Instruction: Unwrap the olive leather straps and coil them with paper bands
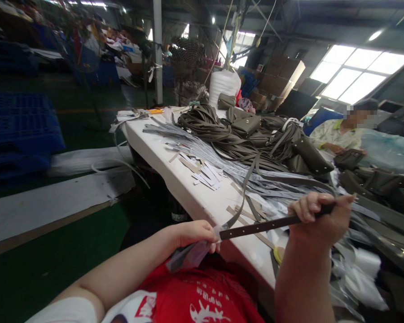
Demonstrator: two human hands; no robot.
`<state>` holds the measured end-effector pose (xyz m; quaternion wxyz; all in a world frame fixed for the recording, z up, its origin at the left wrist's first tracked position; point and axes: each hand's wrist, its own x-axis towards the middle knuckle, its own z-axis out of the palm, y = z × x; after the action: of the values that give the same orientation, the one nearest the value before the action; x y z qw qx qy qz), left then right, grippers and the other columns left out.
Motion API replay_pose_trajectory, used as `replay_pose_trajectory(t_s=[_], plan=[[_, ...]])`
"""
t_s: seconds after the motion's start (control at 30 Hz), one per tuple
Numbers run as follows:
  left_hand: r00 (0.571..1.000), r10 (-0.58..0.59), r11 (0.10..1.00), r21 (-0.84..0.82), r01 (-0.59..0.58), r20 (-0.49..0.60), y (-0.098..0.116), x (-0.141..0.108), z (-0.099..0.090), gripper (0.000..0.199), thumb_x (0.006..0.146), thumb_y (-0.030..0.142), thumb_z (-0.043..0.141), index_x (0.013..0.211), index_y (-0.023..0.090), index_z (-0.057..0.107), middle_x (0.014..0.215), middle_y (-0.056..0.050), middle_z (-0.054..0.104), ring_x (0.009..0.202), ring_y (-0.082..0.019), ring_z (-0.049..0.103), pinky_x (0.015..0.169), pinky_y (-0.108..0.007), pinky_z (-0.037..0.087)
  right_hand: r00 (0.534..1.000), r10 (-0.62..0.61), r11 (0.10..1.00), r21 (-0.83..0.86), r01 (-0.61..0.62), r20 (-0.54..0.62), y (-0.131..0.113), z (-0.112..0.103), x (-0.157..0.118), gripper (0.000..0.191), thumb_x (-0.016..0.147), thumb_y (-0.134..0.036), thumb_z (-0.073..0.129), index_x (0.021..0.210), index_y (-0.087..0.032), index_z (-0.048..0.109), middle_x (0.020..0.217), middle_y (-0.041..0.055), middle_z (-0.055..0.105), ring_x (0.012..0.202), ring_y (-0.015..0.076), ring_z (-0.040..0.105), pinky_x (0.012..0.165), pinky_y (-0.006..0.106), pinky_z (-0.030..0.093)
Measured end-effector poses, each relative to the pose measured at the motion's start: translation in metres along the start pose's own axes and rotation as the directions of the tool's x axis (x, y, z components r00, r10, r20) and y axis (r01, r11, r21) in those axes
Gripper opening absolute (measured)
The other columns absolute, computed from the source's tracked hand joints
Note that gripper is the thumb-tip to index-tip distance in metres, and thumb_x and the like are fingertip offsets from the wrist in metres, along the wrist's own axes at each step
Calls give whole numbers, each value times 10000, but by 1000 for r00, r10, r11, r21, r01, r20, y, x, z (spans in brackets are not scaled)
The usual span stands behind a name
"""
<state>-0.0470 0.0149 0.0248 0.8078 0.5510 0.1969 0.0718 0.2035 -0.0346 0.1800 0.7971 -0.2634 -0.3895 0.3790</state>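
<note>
My left hand (202, 234) is closed on a clear plastic sleeve (191, 256) at the lower centre, in front of the red shirt. A dark strap (256, 228) with a row of small holes runs from the sleeve's mouth up to the right. My right hand (319, 215) is wrapped round that strap near its other part. A thin olive strap loops from the pile down towards my left hand. Behind, on the white table (155, 152), lies a heap of olive straps (205, 128). Paper strips (205, 172) and long clear sleeves (276, 184) lie nearer.
Olive pouches (244, 123) sit among the straps. A yellow tape roll (278, 255) is by the table's near edge. Across the table at right, a person (336, 130) handles a dark pouch. Blue pallets (20, 130) stand at left, with a metal post (158, 54) behind.
</note>
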Motion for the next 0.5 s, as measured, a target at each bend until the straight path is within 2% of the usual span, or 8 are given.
replay_pose_trajectory(t_s=[0.3, 0.5], plan=[[999, 32, 999, 32, -33, 39, 0, 0, -3, 250, 739, 267, 592, 548, 160, 715, 703, -40, 715, 657, -137, 596, 711, -232, 450, 997, -13, 999, -33, 16, 73, 0, 5, 8, 378, 793, -504, 701, 611, -173, 705, 451, -32, 550, 285, 65, 439, 283, 172, 322], [991, 47, 996, 69, -56, 127, -5, 2, -9, 221, 763, 306, 639, 630, 168, 748, 736, -28, 723, 682, -141, 606, 712, -233, 462, 992, 9, 999, -46, -3, 128, 9, 8, 17, 401, 808, -510, 683, 600, -168, 704, 457, -18, 564, 285, 76, 459, 277, 177, 330]])
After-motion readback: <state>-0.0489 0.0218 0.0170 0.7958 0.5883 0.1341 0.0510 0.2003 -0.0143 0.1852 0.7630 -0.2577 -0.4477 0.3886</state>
